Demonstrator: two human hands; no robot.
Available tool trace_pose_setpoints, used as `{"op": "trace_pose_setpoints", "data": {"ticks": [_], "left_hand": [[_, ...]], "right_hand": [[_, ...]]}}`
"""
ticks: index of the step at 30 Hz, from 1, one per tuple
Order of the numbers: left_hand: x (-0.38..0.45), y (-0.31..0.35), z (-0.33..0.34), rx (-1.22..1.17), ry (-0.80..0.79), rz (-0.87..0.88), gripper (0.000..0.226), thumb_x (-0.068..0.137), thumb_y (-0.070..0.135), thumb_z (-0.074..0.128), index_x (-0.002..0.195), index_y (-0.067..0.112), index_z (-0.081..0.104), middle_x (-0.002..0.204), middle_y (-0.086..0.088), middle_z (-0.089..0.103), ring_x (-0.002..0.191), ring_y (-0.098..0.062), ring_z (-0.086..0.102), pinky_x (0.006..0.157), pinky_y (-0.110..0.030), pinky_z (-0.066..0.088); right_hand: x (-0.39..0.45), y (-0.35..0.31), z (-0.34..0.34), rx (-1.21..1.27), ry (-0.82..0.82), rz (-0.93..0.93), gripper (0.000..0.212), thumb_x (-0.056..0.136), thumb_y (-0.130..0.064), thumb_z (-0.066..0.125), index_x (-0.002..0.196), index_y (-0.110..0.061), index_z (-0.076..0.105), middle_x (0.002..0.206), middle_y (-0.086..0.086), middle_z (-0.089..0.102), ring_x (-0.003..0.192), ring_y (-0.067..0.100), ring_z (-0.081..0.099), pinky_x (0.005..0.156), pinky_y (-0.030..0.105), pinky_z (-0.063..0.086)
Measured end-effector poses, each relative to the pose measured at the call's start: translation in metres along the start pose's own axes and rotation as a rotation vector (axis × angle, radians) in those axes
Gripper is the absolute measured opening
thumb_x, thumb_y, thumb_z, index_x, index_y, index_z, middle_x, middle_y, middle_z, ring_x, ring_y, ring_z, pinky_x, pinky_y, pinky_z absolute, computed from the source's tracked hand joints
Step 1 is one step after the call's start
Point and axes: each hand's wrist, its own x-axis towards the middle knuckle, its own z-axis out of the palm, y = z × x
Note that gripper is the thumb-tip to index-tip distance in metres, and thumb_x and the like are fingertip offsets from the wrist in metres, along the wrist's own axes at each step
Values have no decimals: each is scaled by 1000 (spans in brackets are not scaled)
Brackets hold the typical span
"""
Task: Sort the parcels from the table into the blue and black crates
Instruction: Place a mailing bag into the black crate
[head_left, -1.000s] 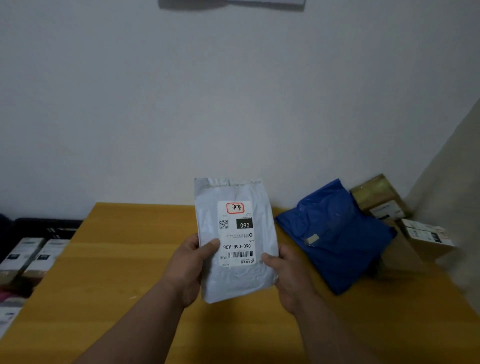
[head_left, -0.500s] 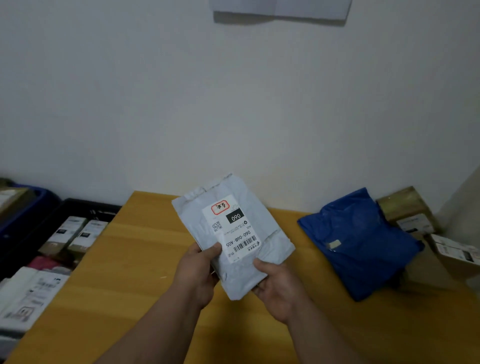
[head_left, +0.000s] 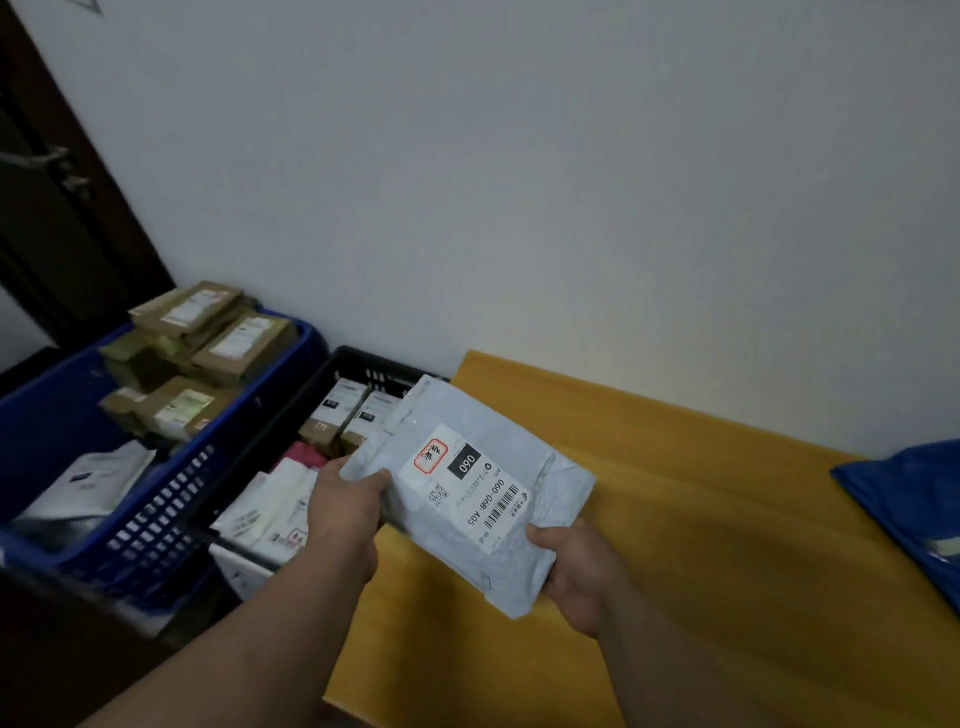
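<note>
White wall behind; dark door at left.

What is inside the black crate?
The black crate holds small boxes, a pink parcel and white mailers. The grey mailer and left hand hide the rest.

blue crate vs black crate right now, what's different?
The blue crate sits farther left; the black crate sits against the table. The blue crate holds mostly brown cardboard boxes, stacked above its rim; the black crate holds white mailers, a pink packet and small boxes lying lower. Both have slotted walls and already hold parcels.
</note>
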Motion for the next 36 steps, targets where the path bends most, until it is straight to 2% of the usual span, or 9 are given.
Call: {"op": "trace_pose_setpoints", "data": {"ticks": [4,8,11,14,17,21,25,28,36], "left_hand": [[36,-2,-53,227,54,38,36,87,2,61,119,19,53,115,-11,62,93,-28,62,79,-41,55],[61,2,-77,415,45,142,51,90,0,52,127,35,44,97,1,59,79,-20,61,60,-31,51],[79,7,-96,550,14,179,51,91,-1,43,119,42,48,98,0,61,82,-22,63,62,-36,55],[109,15,-118,639,15,189,43,91,-3,45,109,33,60,107,2,61,84,-15,62,63,-29,54],[140,16,-140,722,19,197,41,90,0,51,117,28,64,101,8,57,77,-14,63,59,-25,52],[198,13,-164,877,-63,203,41,93,10,53,130,25,57,106,2,62,86,-22,65,68,-33,54],[251,7,-174,1161,-277,269,26,96,18,47,113,31,62,114,-6,60,98,-19,60,88,-36,52],[291,-7,-182,1399,-422,313,52,96,15,47,148,19,38,143,-5,44,121,-21,48,102,-29,42],[331,-58,-200,1584,-689,68,57,99,27,42,152,12,26,152,-7,31,132,-24,38,109,-37,37]], "right_hand": [[25,20,45,-98,149,-1,40,91,6,57,127,-11,57,113,11,70,101,30,67,87,46,55],[60,13,76,-320,296,-86,69,85,7,65,142,-21,38,125,7,59,106,30,61,88,48,54],[86,15,103,-479,245,-151,85,83,8,64,146,-35,25,130,2,51,112,26,55,83,43,54],[110,25,133,-603,214,-185,79,83,8,60,140,-38,30,115,-4,49,88,11,54,57,24,44],[134,39,160,-693,237,-184,63,84,7,53,131,-34,42,112,4,57,82,17,57,49,19,38],[174,58,199,-776,266,-222,55,84,8,46,127,-27,49,125,6,52,104,23,56,66,22,44],[212,78,231,-814,356,-222,50,88,8,42,127,-21,53,124,8,50,103,19,54,88,28,49],[238,103,251,-825,423,-139,45,90,5,43,128,-18,54,125,10,48,106,23,54,92,28,48],[271,158,256,-991,315,239,53,91,-13,48,143,-19,42,143,15,29,127,32,43,108,26,32]]}}
